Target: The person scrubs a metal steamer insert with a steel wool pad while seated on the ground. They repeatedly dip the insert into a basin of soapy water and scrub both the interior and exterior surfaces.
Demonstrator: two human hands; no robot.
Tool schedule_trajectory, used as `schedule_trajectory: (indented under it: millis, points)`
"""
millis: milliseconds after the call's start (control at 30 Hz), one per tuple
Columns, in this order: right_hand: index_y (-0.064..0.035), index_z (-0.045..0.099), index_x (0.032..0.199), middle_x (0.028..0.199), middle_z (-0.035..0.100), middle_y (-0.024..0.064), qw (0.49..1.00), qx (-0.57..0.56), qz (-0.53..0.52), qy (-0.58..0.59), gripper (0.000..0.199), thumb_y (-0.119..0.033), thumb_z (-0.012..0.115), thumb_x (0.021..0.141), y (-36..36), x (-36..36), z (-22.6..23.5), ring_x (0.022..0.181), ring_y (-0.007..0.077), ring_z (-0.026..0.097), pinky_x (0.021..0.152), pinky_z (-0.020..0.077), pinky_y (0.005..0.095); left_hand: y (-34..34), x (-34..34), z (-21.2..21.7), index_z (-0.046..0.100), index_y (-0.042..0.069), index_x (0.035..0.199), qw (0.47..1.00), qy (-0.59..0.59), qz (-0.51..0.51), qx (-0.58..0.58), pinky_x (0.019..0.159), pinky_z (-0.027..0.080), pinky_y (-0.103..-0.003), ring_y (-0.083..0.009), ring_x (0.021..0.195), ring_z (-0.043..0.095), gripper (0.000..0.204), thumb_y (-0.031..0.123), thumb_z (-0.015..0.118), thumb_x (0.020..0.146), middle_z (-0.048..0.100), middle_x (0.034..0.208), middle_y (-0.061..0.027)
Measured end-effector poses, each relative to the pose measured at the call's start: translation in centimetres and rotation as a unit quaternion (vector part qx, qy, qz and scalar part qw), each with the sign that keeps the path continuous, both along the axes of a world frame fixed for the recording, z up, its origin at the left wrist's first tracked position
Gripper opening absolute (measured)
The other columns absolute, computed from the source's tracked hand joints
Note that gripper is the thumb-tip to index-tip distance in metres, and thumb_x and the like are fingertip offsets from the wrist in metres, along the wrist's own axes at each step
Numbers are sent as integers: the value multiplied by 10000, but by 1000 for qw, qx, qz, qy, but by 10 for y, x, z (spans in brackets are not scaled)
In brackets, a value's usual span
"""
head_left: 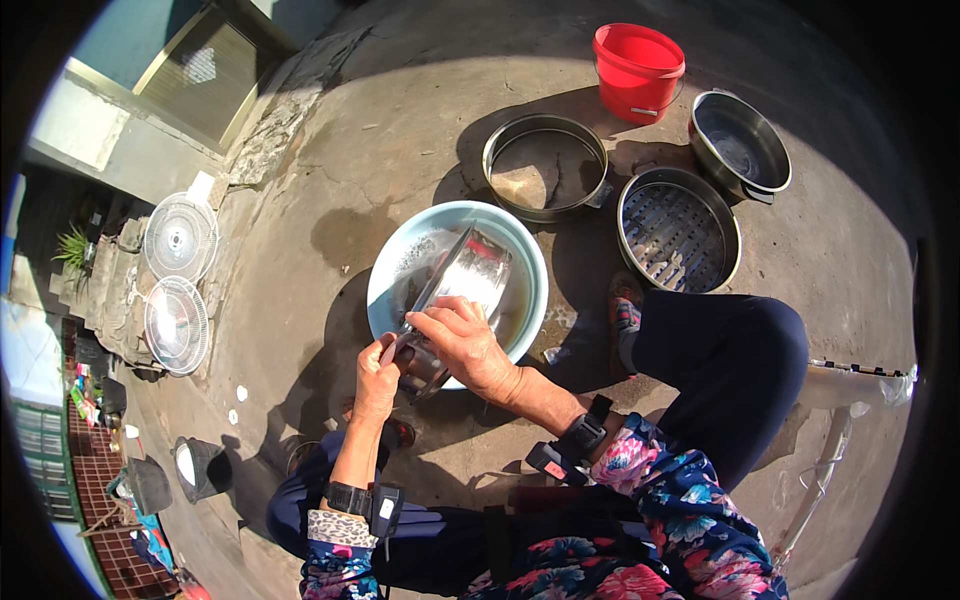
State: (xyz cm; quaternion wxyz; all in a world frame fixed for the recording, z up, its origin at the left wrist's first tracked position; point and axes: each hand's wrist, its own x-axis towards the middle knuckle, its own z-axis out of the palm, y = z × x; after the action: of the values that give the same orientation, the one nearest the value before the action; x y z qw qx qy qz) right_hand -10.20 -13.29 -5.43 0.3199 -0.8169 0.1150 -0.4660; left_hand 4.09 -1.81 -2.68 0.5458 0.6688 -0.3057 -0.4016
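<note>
A shiny metal pot (482,272) is held tilted over a light-blue basin (378,285) of cloudy, sudsy water. My left hand (378,378) is closed on the pot's edge at the near left, where a handle seems to be. Bent over the pot's near part is my right hand (470,345), its fingers curled and pressed together against the metal. Whether a scrubber lies under those fingers is hidden. Both hands are above the basin's near rim, and the pot's lower part is partly covered by them.
Beyond the basin stand a round metal steamer ring (545,213), a perforated steamer tier (680,235), a deep metal pot (740,145) and a red bucket (640,80). Two fan grilles (178,238) lean at left, above a dark bucket (205,468). My knee (740,360) is at right.
</note>
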Motion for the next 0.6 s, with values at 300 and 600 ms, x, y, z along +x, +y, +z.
schedule_trajectory:
  millis: [300,600]
  points:
    - [-66,584,1144,926,609,96,966,196,-167,11,479,40,696,690,-57,-11,-13,931,321,564,812,469,381,9,0,3,674,12,996,992,-86,-71,64,638,366,-183,-19,709,438,173,39,631,830,551,787,67]
    - [-33,570,1146,1014,575,90,1000,-9,23,10,432,-49,682,730,17,-1,5,1010,284,538,842,435,413,20,13,8,572,-6,1220,995,8,-46,89,887,484,-245,-113,1033,564,485,-137,466,765,597,1112,-36]
